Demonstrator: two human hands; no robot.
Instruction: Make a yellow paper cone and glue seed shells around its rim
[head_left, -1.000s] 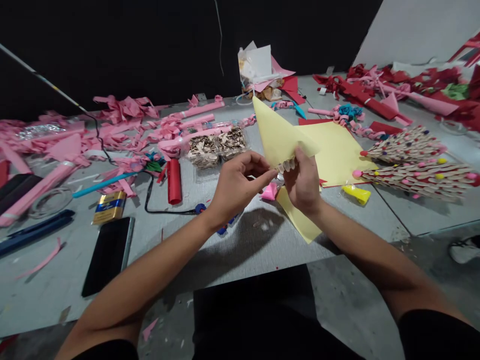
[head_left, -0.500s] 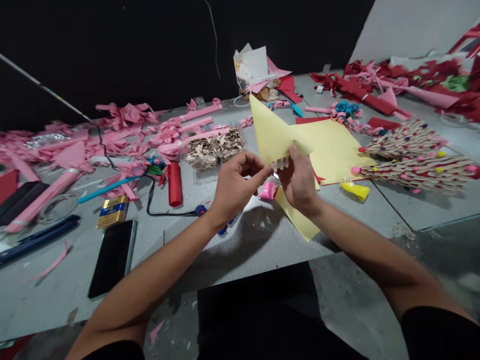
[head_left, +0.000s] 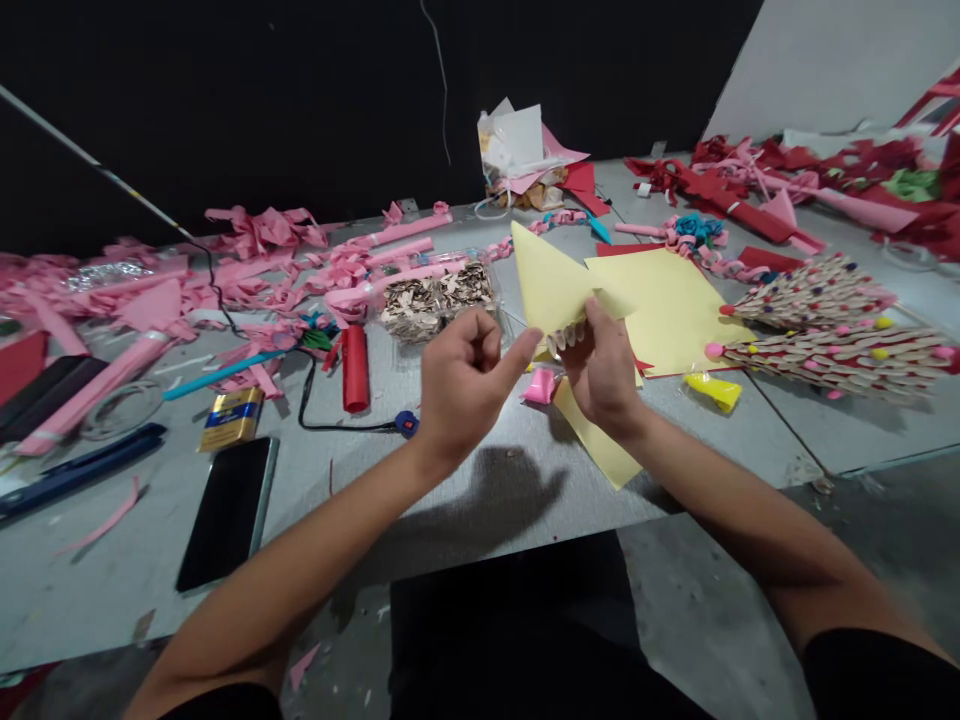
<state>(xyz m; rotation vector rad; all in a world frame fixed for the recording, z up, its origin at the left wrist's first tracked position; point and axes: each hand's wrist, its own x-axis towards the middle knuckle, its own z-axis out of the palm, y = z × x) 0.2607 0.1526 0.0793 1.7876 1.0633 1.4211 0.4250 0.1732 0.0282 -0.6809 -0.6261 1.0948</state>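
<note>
Fingers curled, one thumb apart, the left hand (head_left: 463,392) hovers by one yellow sheet (head_left: 549,278) the right hand (head_left: 602,372) clamps.

On the tabletop (head_left: 315,510), the phone (head_left: 227,515) lies at lower left, the pack (head_left: 231,419) just behind it, the blade-like tool (head_left: 82,470) to its left. The tube (head_left: 355,368) sits between pack and chips (head_left: 435,298), left of centre. Right of centre, the sheet (head_left: 671,310) lies left of two cones (head_left: 832,355), the pouch (head_left: 716,390) before it.
</note>
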